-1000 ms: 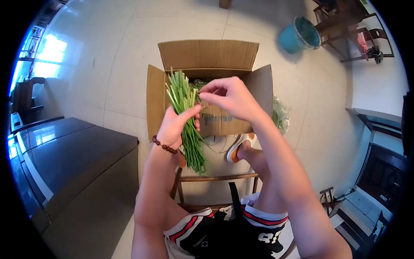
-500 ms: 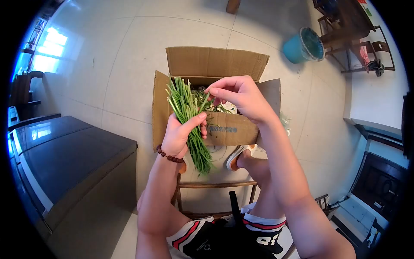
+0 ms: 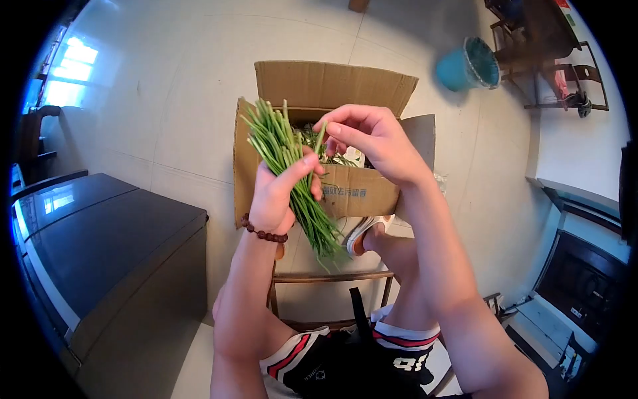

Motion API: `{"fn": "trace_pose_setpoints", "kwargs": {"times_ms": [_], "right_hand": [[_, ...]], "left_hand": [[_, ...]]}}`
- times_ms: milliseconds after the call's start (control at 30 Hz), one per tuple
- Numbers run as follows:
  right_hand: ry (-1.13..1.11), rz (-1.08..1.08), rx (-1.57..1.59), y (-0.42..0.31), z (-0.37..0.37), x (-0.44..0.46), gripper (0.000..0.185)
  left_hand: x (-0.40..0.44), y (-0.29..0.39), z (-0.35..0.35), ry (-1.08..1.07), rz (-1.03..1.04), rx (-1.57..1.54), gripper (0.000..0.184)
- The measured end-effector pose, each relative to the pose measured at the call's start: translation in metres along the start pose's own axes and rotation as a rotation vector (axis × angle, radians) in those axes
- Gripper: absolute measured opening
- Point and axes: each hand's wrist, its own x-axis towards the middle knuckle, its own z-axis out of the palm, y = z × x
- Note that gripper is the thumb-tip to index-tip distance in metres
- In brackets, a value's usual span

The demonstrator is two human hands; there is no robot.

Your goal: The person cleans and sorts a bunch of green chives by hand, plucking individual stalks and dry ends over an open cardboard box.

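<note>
My left hand [image 3: 276, 193], with a beaded bracelet at the wrist, is wrapped round a bunch of long green vegetable stalks [image 3: 278, 143]. Their paler cut ends point up and away from me, and the thin ends hang down to the right. Thumb and fingertips of my right hand [image 3: 379, 143] pinch the upper end of one stalk [image 3: 321, 137] at the bunch's right side. Both hands are over the near part of an open cardboard box [image 3: 362, 193]. Inside the box lie loose green scraps [image 3: 342, 160], partly hidden by my hands.
A blue bin with a liner [image 3: 458, 70] stands on the tiled floor at the upper right, beside dark wooden furniture [image 3: 535, 33]. To my left is a large dark cabinet-like block [image 3: 133, 233]. A wooden bar [image 3: 332, 277] crosses in front of my seat.
The bunch has tilted further, its cut ends going up and left and its thin ends swinging right. My right hand keeps its pinch on a stalk. The view has shifted slightly.
</note>
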Motion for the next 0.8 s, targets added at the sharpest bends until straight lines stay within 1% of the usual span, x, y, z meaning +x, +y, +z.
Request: {"fn": "trace_pose_setpoints", "kwargs": {"times_ms": [33, 67, 133, 200, 267, 300, 500, 533, 600, 733, 800], "right_hand": [[0.062, -0.012, 0.002, -0.001, 0.004, 0.0, 0.017], [0.066, -0.005, 0.004, 0.0, 0.005, 0.0, 0.017], [0.101, 0.02, -0.136, 0.003, 0.003, 0.0, 0.016], [0.119, 0.017, -0.098, 0.008, 0.007, 0.001, 0.016], [0.048, 0.017, -0.096, 0.011, 0.009, 0.002, 0.016], [0.059, 0.052, -0.088, 0.01, 0.01, 0.001, 0.016], [0.067, 0.095, -0.146, 0.008, 0.009, -0.001, 0.018], [0.066, 0.094, -0.146, 0.008, 0.01, -0.001, 0.018], [0.079, 0.078, -0.045, 0.01, 0.011, 0.0, 0.018], [0.069, 0.036, -0.057, 0.006, 0.013, 0.0, 0.017], [0.045, 0.051, -0.125, 0.007, 0.011, 0.0, 0.016]], "left_hand": [[0.003, 0.002, 0.0, 0.032, 0.006, -0.006, 0.018], [0.003, 0.003, -0.001, 0.065, 0.002, -0.013, 0.018], [0.005, 0.005, 0.0, 0.091, -0.007, 0.033, 0.018], [0.006, 0.004, 0.0, 0.118, -0.008, 0.081, 0.017], [0.006, 0.002, -0.001, 0.097, -0.006, 0.15, 0.017], [0.005, 0.003, 0.001, 0.095, -0.018, 0.153, 0.017], [0.003, 0.005, -0.008, 0.082, -0.043, 0.182, 0.015], [0.003, 0.005, -0.009, 0.087, -0.054, 0.168, 0.015], [0.004, 0.003, -0.008, 0.094, -0.052, 0.155, 0.015], [0.005, 0.001, -0.008, 0.084, -0.016, 0.162, 0.015], [0.004, 0.002, -0.007, 0.091, -0.014, 0.18, 0.015]]}}
